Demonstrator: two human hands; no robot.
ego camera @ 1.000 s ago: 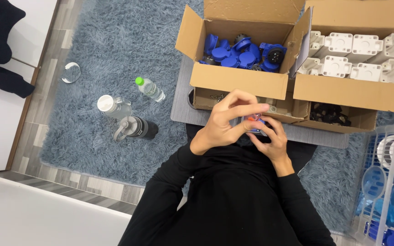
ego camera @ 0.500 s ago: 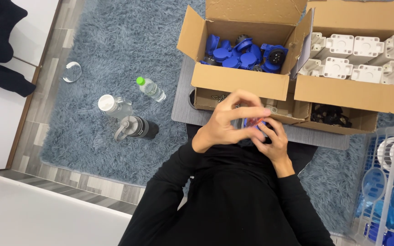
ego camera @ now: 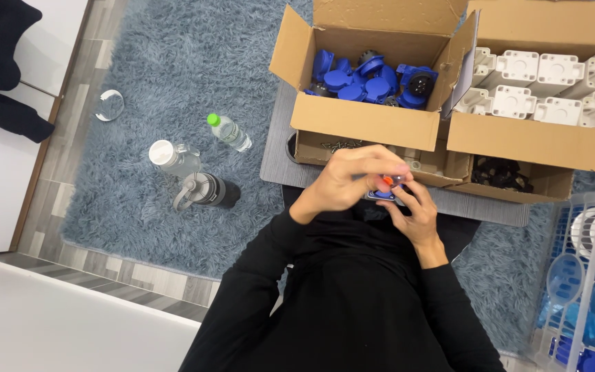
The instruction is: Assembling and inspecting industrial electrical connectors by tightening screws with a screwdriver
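Blue-and-orange small part [ego camera: 385, 187] is gripped between both hands at chest height: left hand [ego camera: 352, 180] curled over it, right hand [ego camera: 414, 210] cupping beneath. Assembly appears underway; next move needs fine fingertip alignment.

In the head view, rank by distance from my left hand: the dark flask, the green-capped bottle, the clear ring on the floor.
From the left hand:
1. Dark flask, left on the rug.
2. Green-capped bottle, up-left.
3. Clear ring, at the rug's far-left edge.
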